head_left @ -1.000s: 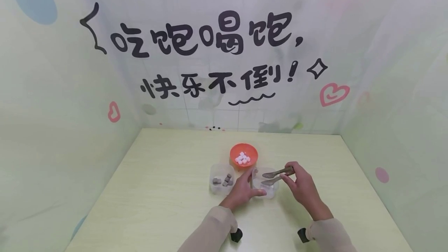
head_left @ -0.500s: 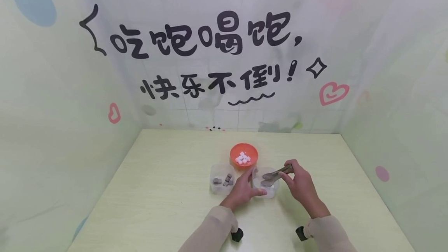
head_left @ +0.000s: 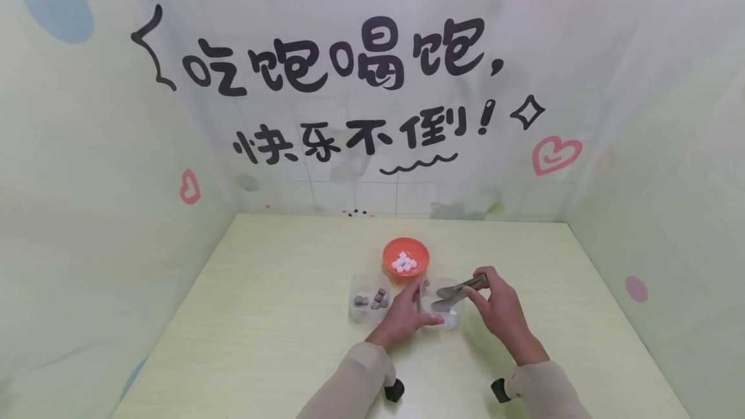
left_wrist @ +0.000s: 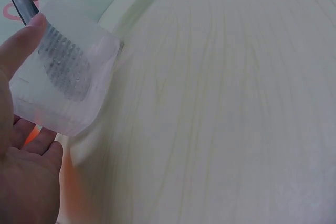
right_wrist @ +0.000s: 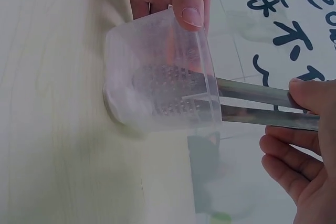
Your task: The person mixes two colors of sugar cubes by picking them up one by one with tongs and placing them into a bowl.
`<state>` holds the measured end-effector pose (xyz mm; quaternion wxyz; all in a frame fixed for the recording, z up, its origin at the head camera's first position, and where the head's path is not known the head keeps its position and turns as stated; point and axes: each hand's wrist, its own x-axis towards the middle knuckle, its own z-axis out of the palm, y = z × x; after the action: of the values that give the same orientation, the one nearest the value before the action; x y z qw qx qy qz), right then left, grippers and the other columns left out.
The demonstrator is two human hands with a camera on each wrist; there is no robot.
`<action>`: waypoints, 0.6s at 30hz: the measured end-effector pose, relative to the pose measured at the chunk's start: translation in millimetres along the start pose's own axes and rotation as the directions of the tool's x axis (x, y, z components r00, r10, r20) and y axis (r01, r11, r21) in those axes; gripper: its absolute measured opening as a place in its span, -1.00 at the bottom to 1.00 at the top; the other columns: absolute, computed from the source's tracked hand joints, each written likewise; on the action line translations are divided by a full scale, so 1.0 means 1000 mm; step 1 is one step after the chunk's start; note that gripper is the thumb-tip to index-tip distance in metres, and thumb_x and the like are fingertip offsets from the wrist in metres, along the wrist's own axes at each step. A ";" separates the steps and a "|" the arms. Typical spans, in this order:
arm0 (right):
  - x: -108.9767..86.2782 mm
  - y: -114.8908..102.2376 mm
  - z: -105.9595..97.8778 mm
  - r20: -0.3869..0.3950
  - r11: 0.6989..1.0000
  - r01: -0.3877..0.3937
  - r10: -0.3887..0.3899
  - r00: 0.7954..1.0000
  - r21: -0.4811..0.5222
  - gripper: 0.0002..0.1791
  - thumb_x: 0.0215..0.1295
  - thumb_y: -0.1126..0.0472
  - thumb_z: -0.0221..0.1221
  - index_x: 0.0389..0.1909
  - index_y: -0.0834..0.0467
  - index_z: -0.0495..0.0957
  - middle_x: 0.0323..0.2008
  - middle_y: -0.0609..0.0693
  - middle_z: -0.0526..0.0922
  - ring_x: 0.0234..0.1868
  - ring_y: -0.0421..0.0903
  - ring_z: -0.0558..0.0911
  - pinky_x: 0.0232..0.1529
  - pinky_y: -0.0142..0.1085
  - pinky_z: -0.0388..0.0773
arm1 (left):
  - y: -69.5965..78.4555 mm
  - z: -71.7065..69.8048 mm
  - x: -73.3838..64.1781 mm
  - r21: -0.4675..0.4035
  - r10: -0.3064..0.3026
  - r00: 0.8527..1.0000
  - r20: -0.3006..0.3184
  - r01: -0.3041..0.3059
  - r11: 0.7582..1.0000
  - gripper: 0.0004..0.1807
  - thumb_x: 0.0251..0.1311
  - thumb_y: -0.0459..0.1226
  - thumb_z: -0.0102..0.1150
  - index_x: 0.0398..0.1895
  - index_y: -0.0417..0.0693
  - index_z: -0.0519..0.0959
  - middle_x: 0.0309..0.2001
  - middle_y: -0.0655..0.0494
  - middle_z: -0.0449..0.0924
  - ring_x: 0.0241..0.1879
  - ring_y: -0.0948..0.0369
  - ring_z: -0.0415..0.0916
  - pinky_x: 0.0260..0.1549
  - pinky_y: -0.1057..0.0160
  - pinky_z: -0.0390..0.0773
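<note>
In the head view, my left hand point(head_left: 401, 317) holds a clear plastic container point(head_left: 449, 322) on the table, thumb on its near side and fingers at the far side. My right hand point(head_left: 504, 308) pinches metal tongs point(head_left: 476, 281) between thumb and fingers. From the right, the tongs reach into the container with their arms a little apart. The right wrist view shows both perforated tong ends point(right_wrist: 168, 85) through the container wall point(right_wrist: 142, 40), low inside it. What lies between these ends is hidden or too blurred; I cannot tell whether they hold anything.
An orange bowl point(head_left: 407, 244) with several white cubes point(head_left: 404, 264) stands just behind the containers. Left of my left hand is a second clear container point(head_left: 359, 282) with several grey-brown cubes point(head_left: 379, 300). Printed fabric walls enclose the table point(head_left: 279, 290) at the back and sides.
The tongs' arms have come closer together since one second ago, and my right hand has shifted slightly. The left hand and both containers stay where they were.
</note>
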<state>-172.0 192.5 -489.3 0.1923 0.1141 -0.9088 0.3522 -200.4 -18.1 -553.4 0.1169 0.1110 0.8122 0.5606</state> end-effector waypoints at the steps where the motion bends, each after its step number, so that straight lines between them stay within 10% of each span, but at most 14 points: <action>1: 0.000 0.000 0.000 -0.002 1.000 0.004 -0.004 1.000 -0.011 -0.65 0.16 0.30 0.37 -0.10 0.19 0.44 -0.33 0.01 0.69 -0.57 -0.21 0.35 -0.58 -0.34 0.31 | 0.000 0.000 0.000 -0.001 -0.001 1.000 0.002 0.001 1.000 0.10 -0.12 -0.04 0.55 0.51 0.07 0.13 0.42 0.15 0.25 0.40 0.04 0.17 0.31 0.00 0.26; 18: -0.001 0.005 0.002 -0.081 1.000 0.010 -0.010 0.997 0.007 -0.66 0.14 0.32 0.37 -0.15 0.19 0.43 -0.41 0.04 0.70 -0.58 -0.17 0.46 -0.63 -0.36 0.36 | 0.000 0.000 -0.001 0.002 0.012 1.000 0.002 -0.012 1.000 0.12 -0.14 -0.05 0.55 0.51 0.05 0.12 0.42 0.11 0.24 0.40 0.02 0.16 0.31 0.02 0.26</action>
<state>-172.8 194.9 -494.2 0.2305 0.1050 -0.8984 0.3587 -199.6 -18.7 -553.4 0.1142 0.1167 0.8119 0.5605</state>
